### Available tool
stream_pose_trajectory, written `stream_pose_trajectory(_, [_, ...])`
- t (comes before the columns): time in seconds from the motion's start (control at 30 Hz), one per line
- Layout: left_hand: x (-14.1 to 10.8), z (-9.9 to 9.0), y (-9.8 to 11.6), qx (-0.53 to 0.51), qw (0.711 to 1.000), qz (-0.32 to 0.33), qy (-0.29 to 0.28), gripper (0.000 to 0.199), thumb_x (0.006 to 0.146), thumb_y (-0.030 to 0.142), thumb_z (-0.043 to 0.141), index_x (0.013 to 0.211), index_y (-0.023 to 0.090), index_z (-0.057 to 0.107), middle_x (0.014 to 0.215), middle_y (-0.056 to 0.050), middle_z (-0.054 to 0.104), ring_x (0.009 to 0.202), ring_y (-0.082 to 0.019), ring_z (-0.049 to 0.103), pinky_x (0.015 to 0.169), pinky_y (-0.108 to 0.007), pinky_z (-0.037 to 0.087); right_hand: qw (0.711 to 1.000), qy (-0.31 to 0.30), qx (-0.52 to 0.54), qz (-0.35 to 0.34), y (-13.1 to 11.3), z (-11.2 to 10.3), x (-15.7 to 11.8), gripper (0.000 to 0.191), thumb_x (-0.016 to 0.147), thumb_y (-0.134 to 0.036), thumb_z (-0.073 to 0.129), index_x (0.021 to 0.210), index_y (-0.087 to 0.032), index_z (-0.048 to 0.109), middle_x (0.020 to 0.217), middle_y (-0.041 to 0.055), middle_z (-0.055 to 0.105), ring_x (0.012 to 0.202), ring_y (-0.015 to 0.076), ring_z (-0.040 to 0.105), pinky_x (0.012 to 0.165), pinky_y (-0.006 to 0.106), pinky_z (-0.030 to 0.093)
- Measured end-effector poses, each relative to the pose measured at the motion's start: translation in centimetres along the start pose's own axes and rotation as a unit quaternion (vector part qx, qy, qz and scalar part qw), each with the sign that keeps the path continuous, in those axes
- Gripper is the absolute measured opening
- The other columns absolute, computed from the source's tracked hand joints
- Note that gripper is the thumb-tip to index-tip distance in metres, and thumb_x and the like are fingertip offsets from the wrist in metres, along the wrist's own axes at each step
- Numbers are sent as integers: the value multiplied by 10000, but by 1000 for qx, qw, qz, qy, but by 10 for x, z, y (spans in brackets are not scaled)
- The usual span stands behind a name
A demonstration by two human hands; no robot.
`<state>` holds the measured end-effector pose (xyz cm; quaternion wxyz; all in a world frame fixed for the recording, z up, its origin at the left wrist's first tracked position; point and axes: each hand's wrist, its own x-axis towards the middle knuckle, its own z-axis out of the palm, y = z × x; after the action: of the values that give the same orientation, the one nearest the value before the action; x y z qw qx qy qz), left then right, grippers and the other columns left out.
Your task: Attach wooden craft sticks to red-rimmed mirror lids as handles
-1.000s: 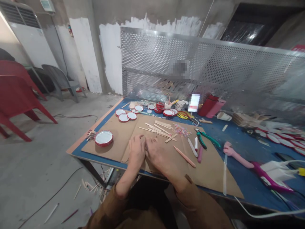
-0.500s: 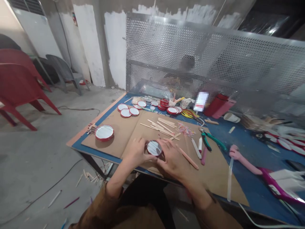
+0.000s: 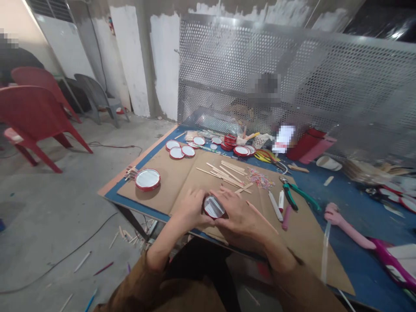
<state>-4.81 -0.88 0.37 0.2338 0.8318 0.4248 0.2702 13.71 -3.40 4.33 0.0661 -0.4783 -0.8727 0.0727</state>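
Observation:
A small round red-rimmed lid (image 3: 214, 206) with a shiny inside is held between my two hands, over the front part of the cardboard sheet (image 3: 162, 200). My left hand (image 3: 191, 209) curls round its left side. My right hand (image 3: 234, 211) grips the right side, and both thumbs meet near its front edge. To the left lies a larger red-rimmed round piece (image 3: 147, 178) with sticks at its far left side. Thin wooden sticks (image 3: 224, 174) are spread beyond my hands. Beside my right forearm lies a pinkish stick (image 3: 260, 216), partly covered.
Several red-rimmed lids (image 3: 177, 152) lie at the back. Right of my hands are green-handled pliers (image 3: 290, 197), white pens (image 3: 275, 206) and a pink-and-purple glue gun (image 3: 351, 232). A perforated metal panel (image 3: 221, 56) borders the table's back. Red chairs (image 3: 42, 112) stand left.
The view has swung slightly left, so the table's things appear further right. The lid stays between my hands and its reflection has shifted, as if tilted a little.

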Motion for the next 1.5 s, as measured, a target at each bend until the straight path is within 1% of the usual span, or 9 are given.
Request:
stream_pose_trajectory(0.17, [-1, -1, -3, -62, 998, 11, -3, 626, 531, 354, 836, 1047, 158, 539, 992, -84, 605, 930, -256, 551, 793, -366, 443, 1000, 6, 12, -8, -9, -10, 5, 602, 771, -350, 635, 1313, -172, 443, 1158, 119, 594, 1075, 279, 518, 909, 426, 413])
stream_pose_trajectory(0.3, [-5, -2, -6, -141, 990, -25, 14, 704, 595, 353, 807, 1184, 167, 469, 949, -54, 607, 823, -184, 574, 719, -297, 461, 992, 119, 32, 20, -8, -7, -5, 675, 738, -336, 645, 1344, -181, 391, 1234, 136, 548, 1140, 300, 497, 960, 458, 391])
stream_pose_trajectory(0.4, [-9, -5, -3, -108, 994, 2, -24, 527, 679, 382, 750, 1112, 186, 523, 912, -36, 618, 815, -174, 580, 727, -290, 456, 979, 184, 57, 69, 1, -2, -25, 693, 727, -330, 644, 1350, -218, 364, 1219, 118, 546, 1140, 297, 510, 953, 456, 412])
stream_pose_trajectory(0.5, [-7, -6, 6, -42, 998, 38, -38, 431, 705, 421, 726, 1037, 195, 569, 966, -60, 638, 918, -215, 577, 798, -324, 435, 973, 175, 84, 125, 12, 7, -44, 697, 713, -330, 658, 1334, -220, 360, 1184, 107, 557, 1096, 276, 544, 934, 433, 441])
stream_pose_trajectory(0.6, [0, -1, 16, -23, 1000, 1, -12, 596, 602, 544, 757, 1029, 174, 570, 907, -67, 645, 867, -232, 584, 760, -331, 433, 966, 164, 120, 161, 21, 18, -54, 725, 711, -359, 663, 1345, -226, 337, 1196, 99, 551, 1091, 268, 547, 928, 424, 452])
stream_pose_trajectory(0.7, [9, 7, 21, -48, 999, -15, -19, 707, 575, 613, 734, 1086, 161, 550, 829, -43, 638, 792, -213, 580, 686, -301, 425, 955, 174, 164, 177, 25, 27, -51, 744, 704, -400, 666, 1350, -229, 337, 1215, 104, 544, 1121, 276, 533, 945, 432, 443])
stream_pose_trajectory(0.87, [17, 11, 22, -68, 996, -15, -58, 676, 618, 562, 739, 1157, 201, 553, 837, -23, 627, 766, -181, 570, 643, -258, 404, 934, 170, 242, 198, 25, 30, -39, 773, 695, -400, 652, 1366, -213, 315, 1249, 116, 524, 1133, 266, 541, 968, 423, 437])
stream_pose_trajectory(1.27, [17, 15, 21, -32, 998, 5, -55, 641, 708, 615, 628, 1179, 184, 571, 871, -59, 611, 816, -212, 553, 697, -297, 417, 935, 155, 225, 224, 23, 33, -36, 819, 689, -445, 690, 1375, -200, 314, 1243, 140, 535, 1136, 295, 543, 954, 457, 443])
stream_pose_trajectory(1.5, [15, 16, 20, -32, 998, 3, -54, 665, 640, 594, 701, 1157, 193, 582, 909, -59, 600, 841, -220, 548, 690, -295, 415, 944, 161, 190, 217, 19, 30, -34, 854, 669, -513, 708, 1371, -196, 340, 1222, 137, 559, 1137, 307, 541, 950, 467, 443])
